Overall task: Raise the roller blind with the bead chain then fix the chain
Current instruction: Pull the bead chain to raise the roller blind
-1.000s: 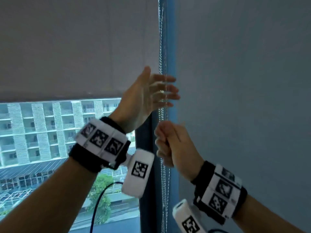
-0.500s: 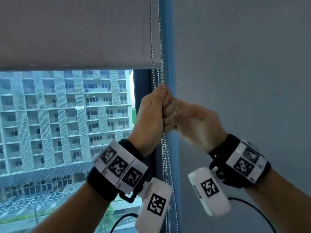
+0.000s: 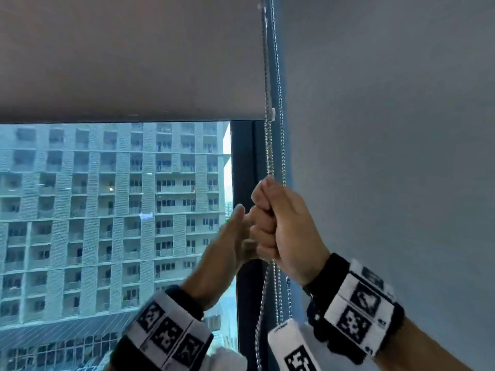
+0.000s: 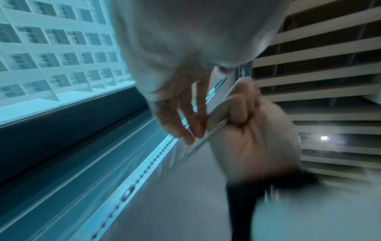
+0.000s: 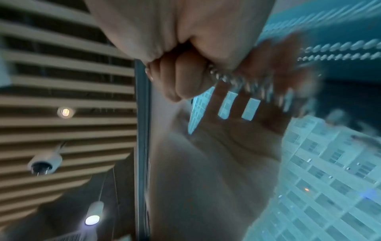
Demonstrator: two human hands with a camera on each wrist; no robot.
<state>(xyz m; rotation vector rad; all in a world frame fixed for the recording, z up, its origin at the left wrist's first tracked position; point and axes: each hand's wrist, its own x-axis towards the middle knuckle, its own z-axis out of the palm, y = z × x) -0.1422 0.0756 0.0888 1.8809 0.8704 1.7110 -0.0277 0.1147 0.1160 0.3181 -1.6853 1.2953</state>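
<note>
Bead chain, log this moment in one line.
right hand grips bead chain | left hand open beside | roller blind partly raised

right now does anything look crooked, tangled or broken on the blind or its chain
Nothing stands out. The roller blind has a level bottom edge, the bead chain runs straight beside the window frame, the right hand grips it, and the left hand is open beside it.

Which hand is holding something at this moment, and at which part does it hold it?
The right hand grips the bead chain in its fist, below the blind's bottom edge. The left hand holds nothing, fingers straight.
</note>
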